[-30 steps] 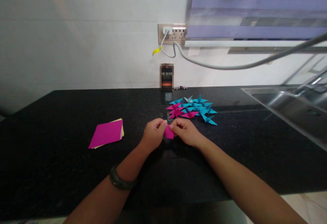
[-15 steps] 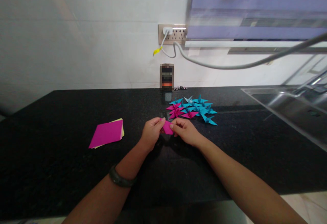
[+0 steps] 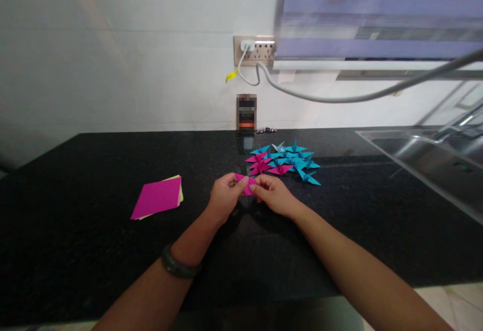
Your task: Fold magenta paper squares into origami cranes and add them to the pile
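A small folded magenta paper piece [image 3: 247,184] is pinched between my left hand [image 3: 225,197] and my right hand [image 3: 274,194], just above the black countertop [image 3: 94,250]. Both hands have their fingers closed on it, thumbs on top. Directly behind the hands lies a cluster of finished folded paper figures, magenta ones [image 3: 264,164] on the left and several blue ones [image 3: 300,159] on the right. A dark band [image 3: 178,266] circles my left wrist.
A stack of flat paper squares, magenta on top of yellow [image 3: 157,197], lies to the left. A small dark object [image 3: 246,113] stands against the white wall under a socket strip [image 3: 256,49] with cables. A steel sink [image 3: 426,160] is at the right.
The magenta piece was turned and lifted slightly between the fingers, going from hanging down to lying flatter and narrower. Both hands stayed in the same spot.
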Action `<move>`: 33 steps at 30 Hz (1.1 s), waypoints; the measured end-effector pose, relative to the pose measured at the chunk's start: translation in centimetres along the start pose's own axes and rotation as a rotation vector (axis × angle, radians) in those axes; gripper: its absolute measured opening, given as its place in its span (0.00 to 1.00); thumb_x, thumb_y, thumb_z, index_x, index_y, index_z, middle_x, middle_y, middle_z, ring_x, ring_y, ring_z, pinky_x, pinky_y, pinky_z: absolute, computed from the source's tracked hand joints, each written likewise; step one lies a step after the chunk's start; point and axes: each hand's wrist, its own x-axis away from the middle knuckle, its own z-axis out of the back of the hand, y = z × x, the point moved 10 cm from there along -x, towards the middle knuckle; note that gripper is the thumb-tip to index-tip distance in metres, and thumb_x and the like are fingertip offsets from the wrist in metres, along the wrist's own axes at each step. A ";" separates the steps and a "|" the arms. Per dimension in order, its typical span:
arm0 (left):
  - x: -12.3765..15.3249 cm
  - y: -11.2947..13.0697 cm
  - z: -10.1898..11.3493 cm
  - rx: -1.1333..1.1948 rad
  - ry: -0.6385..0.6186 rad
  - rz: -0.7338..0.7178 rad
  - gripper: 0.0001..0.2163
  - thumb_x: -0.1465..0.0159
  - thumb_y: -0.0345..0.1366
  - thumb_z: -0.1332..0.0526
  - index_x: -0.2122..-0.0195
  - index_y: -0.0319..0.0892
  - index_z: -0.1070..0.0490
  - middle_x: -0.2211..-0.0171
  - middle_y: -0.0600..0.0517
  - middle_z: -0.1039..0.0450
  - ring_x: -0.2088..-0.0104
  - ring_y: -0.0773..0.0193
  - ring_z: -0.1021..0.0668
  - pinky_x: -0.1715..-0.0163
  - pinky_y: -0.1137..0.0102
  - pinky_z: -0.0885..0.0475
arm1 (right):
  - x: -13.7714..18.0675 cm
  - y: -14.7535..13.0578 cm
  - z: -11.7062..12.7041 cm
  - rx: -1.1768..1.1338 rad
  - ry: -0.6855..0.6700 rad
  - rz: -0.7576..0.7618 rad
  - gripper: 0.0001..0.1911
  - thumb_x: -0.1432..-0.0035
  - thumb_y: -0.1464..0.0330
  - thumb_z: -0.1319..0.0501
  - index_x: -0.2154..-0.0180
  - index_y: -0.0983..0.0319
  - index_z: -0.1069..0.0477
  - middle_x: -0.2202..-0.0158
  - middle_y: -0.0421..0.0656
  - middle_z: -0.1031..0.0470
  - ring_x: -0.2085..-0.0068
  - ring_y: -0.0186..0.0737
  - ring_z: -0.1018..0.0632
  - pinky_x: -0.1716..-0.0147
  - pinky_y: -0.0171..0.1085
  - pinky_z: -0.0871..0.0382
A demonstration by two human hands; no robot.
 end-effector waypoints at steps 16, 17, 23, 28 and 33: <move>1.4 -1.5 -2.9 -0.170 -0.270 0.215 0.06 0.49 0.36 0.39 0.75 0.37 0.28 0.80 0.52 0.28 0.79 0.70 0.28 0.76 0.74 0.35 | -0.2 -0.7 1.0 -0.071 0.055 0.020 0.08 0.49 0.64 0.43 0.72 0.63 0.35 0.78 0.36 0.36 0.78 0.28 0.34 0.81 0.29 0.40; 1.4 -1.6 -2.8 -0.183 -0.268 0.214 0.07 0.48 0.36 0.39 0.76 0.37 0.28 0.79 0.51 0.27 0.79 0.70 0.28 0.76 0.74 0.34 | -0.2 -0.6 1.0 -0.082 0.057 0.010 0.08 0.49 0.64 0.43 0.70 0.63 0.35 0.78 0.36 0.35 0.78 0.28 0.34 0.81 0.29 0.40; 0.7 -1.1 -1.5 -0.143 -0.151 0.131 0.11 0.47 0.41 0.40 0.76 0.37 0.28 0.79 0.52 0.28 0.77 0.68 0.27 0.74 0.73 0.33 | -0.2 0.3 1.5 -0.272 0.145 -0.065 0.15 0.54 0.60 0.38 0.67 0.63 0.34 0.78 0.36 0.33 0.82 0.27 0.35 0.83 0.30 0.39; 0.3 -0.5 -0.8 -0.128 -0.069 0.057 0.12 0.50 0.42 0.38 0.75 0.36 0.27 0.81 0.54 0.29 0.78 0.69 0.28 0.75 0.73 0.33 | -0.3 0.5 1.3 -0.218 0.133 -0.046 0.11 0.53 0.62 0.40 0.76 0.63 0.37 0.82 0.33 0.38 0.83 0.26 0.37 0.82 0.29 0.41; 0.4 -0.2 0.3 -0.027 0.060 0.048 0.11 0.54 0.38 0.34 0.72 0.36 0.26 0.78 0.52 0.26 0.78 0.68 0.27 0.75 0.73 0.32 | -0.3 0.6 1.2 -0.136 0.124 -0.058 0.09 0.53 0.65 0.41 0.78 0.63 0.37 0.83 0.33 0.38 0.83 0.26 0.37 0.83 0.29 0.43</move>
